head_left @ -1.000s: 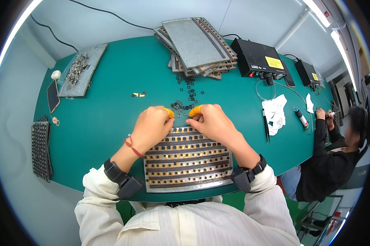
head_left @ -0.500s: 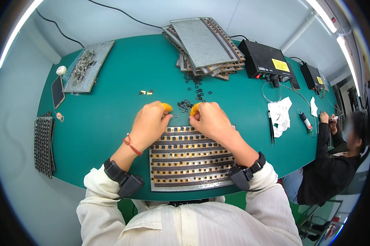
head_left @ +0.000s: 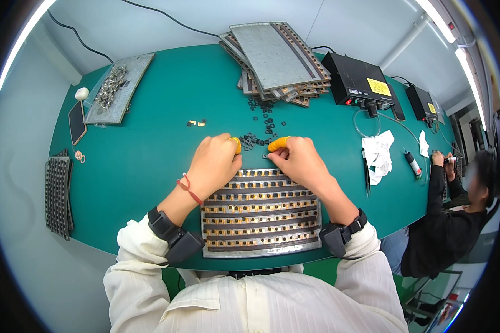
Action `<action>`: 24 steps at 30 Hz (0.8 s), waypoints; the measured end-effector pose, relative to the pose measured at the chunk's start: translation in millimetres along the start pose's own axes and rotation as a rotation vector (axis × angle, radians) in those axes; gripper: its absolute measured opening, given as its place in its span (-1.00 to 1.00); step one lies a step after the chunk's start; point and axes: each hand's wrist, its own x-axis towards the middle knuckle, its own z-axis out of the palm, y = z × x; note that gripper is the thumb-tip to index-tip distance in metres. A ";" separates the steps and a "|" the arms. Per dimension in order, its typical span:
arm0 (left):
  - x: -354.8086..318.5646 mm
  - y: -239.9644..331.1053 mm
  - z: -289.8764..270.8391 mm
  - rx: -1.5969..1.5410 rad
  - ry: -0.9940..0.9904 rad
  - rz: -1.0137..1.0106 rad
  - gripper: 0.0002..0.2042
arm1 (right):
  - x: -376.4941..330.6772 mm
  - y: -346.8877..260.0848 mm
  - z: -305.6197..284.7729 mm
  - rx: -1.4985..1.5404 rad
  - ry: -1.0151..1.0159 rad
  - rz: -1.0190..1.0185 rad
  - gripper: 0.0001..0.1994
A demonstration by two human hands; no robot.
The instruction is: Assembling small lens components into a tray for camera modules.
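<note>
My left hand [head_left: 216,160] is over the tray's far edge, fingers curled in and thumb close to the forefinger, which wears a yellow finger cot [head_left: 238,145]. What it pinches, if anything, is hidden. My right hand [head_left: 304,162] faces it, its cot-covered forefinger a little apart from the thumb. By that thumb tip is a small dark square piece [head_left: 265,156]. Between and beyond the hands lies a loose pile of small black square pieces [head_left: 250,141]. Below them sits a flat metal tray [head_left: 261,253] with rows of gold-coloured parts, many topped with black squares.
Stacked metal trays [head_left: 275,58] stand at the back, beside a black control box [head_left: 358,83]. White tissue [head_left: 377,158], black tweezers [head_left: 366,172] and a dispensing syringe [head_left: 412,164] lie right. At left are a phone [head_left: 77,123] and more trays [head_left: 58,194]. Another person [head_left: 449,222] works far right.
Both my hands have shifted to the right. My right thumb and forefinger have spread apart, beside a small square piece. The tray has stayed in place.
</note>
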 end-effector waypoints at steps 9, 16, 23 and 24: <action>-24.6 23.1 -20.5 -0.182 -0.111 -0.055 -0.86 | 2.1 -4.6 15.7 -0.108 -0.052 0.083 -0.81; -42.3 45.0 -9.2 -0.195 -0.208 0.133 -0.89 | -0.6 6.8 10.2 -0.138 0.032 -0.067 -0.83; -51.9 49.5 -4.6 -0.051 -0.156 0.201 -0.89 | -3.2 5.7 6.7 -0.080 0.016 -0.016 -0.83; -54.0 53.9 -7.0 0.016 -0.195 0.231 -0.86 | -3.3 6.0 5.7 -0.080 0.018 -0.013 -0.83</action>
